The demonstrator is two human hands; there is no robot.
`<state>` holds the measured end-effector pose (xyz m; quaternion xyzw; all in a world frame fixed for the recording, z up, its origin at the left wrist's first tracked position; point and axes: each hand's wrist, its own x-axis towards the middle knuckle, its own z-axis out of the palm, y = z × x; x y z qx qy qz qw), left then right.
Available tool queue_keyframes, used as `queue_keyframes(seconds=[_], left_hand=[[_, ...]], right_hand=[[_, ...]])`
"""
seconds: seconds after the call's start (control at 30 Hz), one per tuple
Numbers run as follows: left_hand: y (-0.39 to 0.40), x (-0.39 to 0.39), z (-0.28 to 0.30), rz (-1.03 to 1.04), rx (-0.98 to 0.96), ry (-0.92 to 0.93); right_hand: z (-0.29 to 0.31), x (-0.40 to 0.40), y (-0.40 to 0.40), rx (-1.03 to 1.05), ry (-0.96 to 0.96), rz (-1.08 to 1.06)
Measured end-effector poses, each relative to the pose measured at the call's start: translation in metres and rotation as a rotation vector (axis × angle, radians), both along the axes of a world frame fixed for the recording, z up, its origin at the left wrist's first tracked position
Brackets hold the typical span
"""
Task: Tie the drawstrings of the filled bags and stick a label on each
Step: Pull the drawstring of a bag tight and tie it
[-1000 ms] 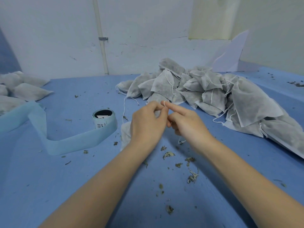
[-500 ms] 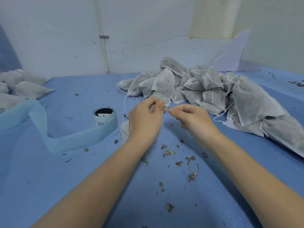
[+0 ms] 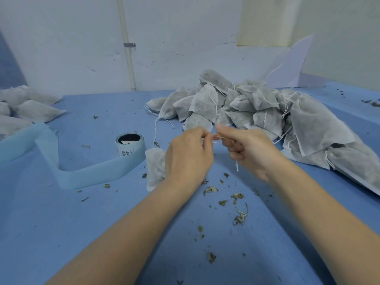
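A small filled white fabric bag (image 3: 154,167) sits in front of me on the blue table, mostly hidden behind my left hand (image 3: 188,156). That hand grips the bag's neck and pinches its thin white drawstring (image 3: 217,138). My right hand (image 3: 246,150) pinches the same string just to the right, and a loose end hangs below its curled fingers. The two hands nearly touch at the fingertips. A roll of labels (image 3: 129,144) on pale blue backing tape stands to the left of the bag.
A big heap of filled bags (image 3: 257,112) with loose strings lies at the back right. More bags (image 3: 30,108) lie at the far left. The backing tape (image 3: 86,173) trails across the table to the left. Dried leaf crumbs (image 3: 236,206) are scattered near my forearms.
My right hand has drawn back close to the left after pulling the string out to the right, and now its fingers curl with a string end hanging below. The left hand stays on the bag.
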<state>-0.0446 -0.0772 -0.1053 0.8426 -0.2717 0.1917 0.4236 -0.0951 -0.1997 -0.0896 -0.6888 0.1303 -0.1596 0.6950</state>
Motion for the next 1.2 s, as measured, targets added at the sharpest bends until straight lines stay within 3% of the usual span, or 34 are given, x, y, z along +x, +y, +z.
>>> queue_keyframes(seconds=[0.1, 0.27, 0.4, 0.6, 0.77, 1.0, 1.1, 1.2], left_hand=[[-0.001, 0.002, 0.0, 0.029, -0.003, 0.089], [-0.001, 0.002, 0.001, 0.039, -0.025, 0.177], [-0.002, 0.003, 0.004, 0.019, -0.024, 0.239], [-0.002, 0.003, 0.008, -0.026, -0.021, 0.273], [0.001, -0.005, 0.005, -0.134, -0.246, 0.098], [0.002, -0.006, 0.002, -0.076, -0.28, -0.072], [0.004, -0.002, 0.002, -0.016, -0.2, -0.235], [0.005, 0.001, -0.001, 0.061, -0.09, -0.452]], right_hand=[[-0.006, 0.0, 0.004, -0.172, -0.004, -0.028], [-0.012, 0.006, 0.008, -0.178, -0.031, -0.113], [-0.01, 0.008, 0.01, 0.027, -0.019, -0.096], [-0.006, 0.005, 0.011, 0.506, 0.045, 0.14], [-0.005, 0.007, 0.016, 0.612, 0.051, 0.17], [-0.005, 0.007, 0.012, 0.607, 0.035, 0.122], [-0.006, 0.008, 0.014, 0.455, 0.031, 0.046], [-0.008, 0.007, 0.013, 0.09, 0.002, -0.101]])
